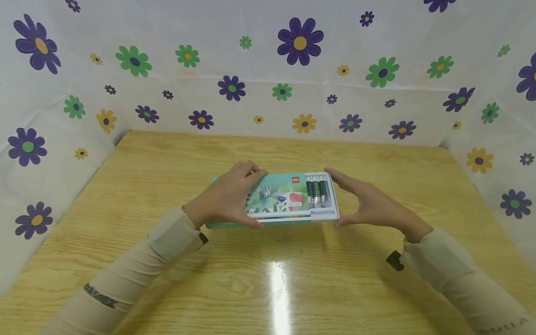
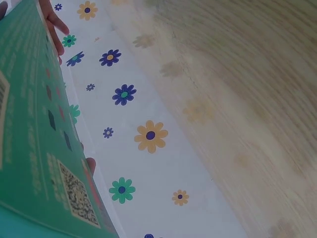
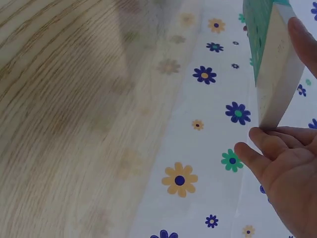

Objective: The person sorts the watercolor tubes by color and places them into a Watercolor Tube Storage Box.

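Note:
A paint box with a green flower-printed sleeve (image 1: 284, 193) is held above the table. From its right end a white tray (image 1: 324, 214) sticks partly out, showing several dark green and blue paint tubes (image 1: 316, 193). My left hand (image 1: 230, 197) grips the sleeve's left part, thumb on the near edge and fingers over the far one. At the tray's outer end, my right hand (image 1: 372, 202) pinches it between thumb and fingers across the corners. The left wrist view shows the sleeve's printed underside (image 2: 37, 129); the right wrist view shows the tray's pale outer side (image 3: 280, 64).
The wood-grain table (image 1: 234, 284) lies below the box, with a bright light reflection near its front. A white cloth with printed flowers (image 1: 259, 60) rises behind the table and along both sides.

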`<act>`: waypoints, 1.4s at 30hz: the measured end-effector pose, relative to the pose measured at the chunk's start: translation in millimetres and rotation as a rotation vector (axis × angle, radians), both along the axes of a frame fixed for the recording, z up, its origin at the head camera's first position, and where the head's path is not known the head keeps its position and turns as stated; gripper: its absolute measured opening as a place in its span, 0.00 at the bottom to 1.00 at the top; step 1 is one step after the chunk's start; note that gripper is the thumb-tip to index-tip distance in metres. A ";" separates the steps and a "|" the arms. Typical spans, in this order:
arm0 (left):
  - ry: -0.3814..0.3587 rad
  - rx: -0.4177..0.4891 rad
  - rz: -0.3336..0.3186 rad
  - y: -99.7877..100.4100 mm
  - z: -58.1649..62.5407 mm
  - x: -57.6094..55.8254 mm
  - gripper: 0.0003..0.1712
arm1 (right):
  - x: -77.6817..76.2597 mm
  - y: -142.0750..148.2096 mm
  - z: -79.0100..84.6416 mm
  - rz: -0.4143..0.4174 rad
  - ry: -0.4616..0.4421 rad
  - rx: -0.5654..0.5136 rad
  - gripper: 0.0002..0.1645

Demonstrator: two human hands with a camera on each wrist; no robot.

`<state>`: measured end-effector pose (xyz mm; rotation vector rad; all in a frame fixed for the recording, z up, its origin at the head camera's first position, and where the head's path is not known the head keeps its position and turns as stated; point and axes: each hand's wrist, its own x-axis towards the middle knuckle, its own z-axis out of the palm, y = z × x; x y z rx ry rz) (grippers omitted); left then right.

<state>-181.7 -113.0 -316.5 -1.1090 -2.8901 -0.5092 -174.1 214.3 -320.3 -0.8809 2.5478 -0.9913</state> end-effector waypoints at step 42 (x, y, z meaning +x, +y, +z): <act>0.002 -0.028 -0.023 22.9 -3.9 2.9 0.61 | 12.6 -37.2 -7.4 0.034 0.054 0.074 0.73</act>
